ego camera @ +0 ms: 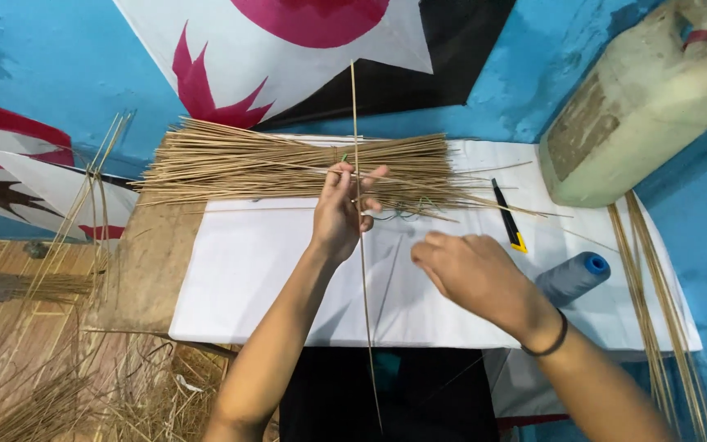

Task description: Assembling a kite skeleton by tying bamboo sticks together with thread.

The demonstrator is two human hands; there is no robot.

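**One thin stick held upright over white paper**

The left hand (339, 214) pinches a long thin stick (362, 245) between thumb and fingertips, holding it nearly vertical in the view so that it runs from the kite at the top down past the near edge of the table (149, 270). The grip sits just in front of the bundle of sticks (288, 164), which lies crosswise along the far side of the white paper sheet (272, 278).

The right hand (472, 274) hovers low over the paper to the right of the stick, fingers curled inward; whether it grips anything between them I cannot tell. A dark band circles that wrist.

Just beside the right hand lies a grey spool of thread (573, 277) with a blue core, on its side on the paper. Beyond it, a black cutter with a yellow tip (507, 216) rests near the end of the bundle. A large pale plastic jug (640, 106) stands at the far right corner. A white, pink and black kite (312, 49) leans against the blue wall behind. More loose sticks (664, 327) lie along the right edge of the paper.
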